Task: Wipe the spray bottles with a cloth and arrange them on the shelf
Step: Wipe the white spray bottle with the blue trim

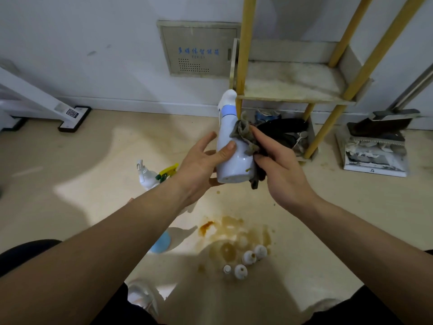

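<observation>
My left hand grips a white spray bottle with a pale blue collar, held up in the air over the floor. My right hand holds a dirty grey-brown cloth pressed against the bottle's right side. The shelf, with yellow posts and a stained white board, stands just behind the bottle. More spray bottles lie on the floor under my left arm: a clear one, one with a yellow-green trigger and a blue-based one.
A brown spill stains the floor below my hands, with several small white bottles in it. Dark clutter fills the shelf's bottom tier. A dustpan and brush stand at right, a white stand base at left.
</observation>
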A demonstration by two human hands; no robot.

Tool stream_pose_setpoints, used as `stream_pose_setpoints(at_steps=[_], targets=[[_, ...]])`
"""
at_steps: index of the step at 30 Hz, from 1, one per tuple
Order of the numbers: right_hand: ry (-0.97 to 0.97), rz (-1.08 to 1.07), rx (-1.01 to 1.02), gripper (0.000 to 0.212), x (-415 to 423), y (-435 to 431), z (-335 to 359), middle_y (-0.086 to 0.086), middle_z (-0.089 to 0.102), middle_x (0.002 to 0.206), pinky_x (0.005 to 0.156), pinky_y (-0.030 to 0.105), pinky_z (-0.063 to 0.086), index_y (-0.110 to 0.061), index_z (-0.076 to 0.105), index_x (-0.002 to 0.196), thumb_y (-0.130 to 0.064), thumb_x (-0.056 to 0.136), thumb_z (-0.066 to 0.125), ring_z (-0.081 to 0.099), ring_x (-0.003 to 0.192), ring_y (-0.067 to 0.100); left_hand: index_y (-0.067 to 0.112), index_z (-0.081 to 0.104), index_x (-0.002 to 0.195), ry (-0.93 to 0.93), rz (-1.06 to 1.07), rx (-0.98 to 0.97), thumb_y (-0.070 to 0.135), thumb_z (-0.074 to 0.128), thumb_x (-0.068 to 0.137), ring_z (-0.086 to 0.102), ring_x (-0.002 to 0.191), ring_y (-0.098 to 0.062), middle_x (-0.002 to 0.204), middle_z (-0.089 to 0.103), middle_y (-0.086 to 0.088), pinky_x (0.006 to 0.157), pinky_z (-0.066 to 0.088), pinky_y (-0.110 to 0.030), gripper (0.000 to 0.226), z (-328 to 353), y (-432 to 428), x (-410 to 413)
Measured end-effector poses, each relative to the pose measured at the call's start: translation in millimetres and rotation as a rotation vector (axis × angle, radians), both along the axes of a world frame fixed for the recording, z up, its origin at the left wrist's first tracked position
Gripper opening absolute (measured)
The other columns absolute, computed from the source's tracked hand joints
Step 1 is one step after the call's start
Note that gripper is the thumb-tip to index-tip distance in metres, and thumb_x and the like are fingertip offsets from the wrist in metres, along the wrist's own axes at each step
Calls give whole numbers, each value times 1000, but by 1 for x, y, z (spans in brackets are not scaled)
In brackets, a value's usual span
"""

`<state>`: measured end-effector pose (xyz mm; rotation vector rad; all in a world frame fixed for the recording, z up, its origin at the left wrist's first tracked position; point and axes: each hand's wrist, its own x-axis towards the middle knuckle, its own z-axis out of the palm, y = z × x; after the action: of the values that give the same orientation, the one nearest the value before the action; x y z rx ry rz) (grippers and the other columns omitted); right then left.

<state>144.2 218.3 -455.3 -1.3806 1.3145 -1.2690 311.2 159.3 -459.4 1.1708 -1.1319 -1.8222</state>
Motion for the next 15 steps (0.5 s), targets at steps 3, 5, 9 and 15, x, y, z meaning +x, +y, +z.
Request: stream_pose_setpoints(at_steps=[3, 5, 9, 15], targets=[[49, -7, -6, 55, 6, 6, -7, -14, 48, 149, 110, 27, 43, -28, 35, 152, -2, 104, 42, 47, 134, -1, -1, 58, 131, -16, 98, -37, 42, 87, 72, 70, 107, -36, 117, 72, -18, 92, 57, -48, 79, 0, -8, -3], [37, -12, -6, 55, 11, 9, -10, -19, 47, 148, 112, 21, 38, -25, 33, 154, -3, 104, 42, 43, 135, -5, -5, 66, 118, -29, 108, -64, 41, 88, 71, 71, 103, -36, 110, 74, -20, 88, 57, -44, 70, 3, -9, -4], [-18, -27, 18, 50, 7, 5, -8, -18, 56, 140, 107, 25, 44, -23, 37, 153, -6, 106, 40, 52, 129, 0, 8, 62, 127, -53, 27, -65, 42, 81, 78, 71, 105, -33, 117, 73, -12, 86, 60, -49, 63, 8, -7, -7], [-131, -82, 97, 43, -5, -12, -5, 1, 65, 132, 106, 39, 50, -14, 52, 143, -1, 105, 36, 62, 121, 16, 22, 48, 138, -59, -87, -51, 13, 78, 85, 70, 109, -30, 128, 65, -11, 89, 59, -51, 62, 13, -7, 0]])
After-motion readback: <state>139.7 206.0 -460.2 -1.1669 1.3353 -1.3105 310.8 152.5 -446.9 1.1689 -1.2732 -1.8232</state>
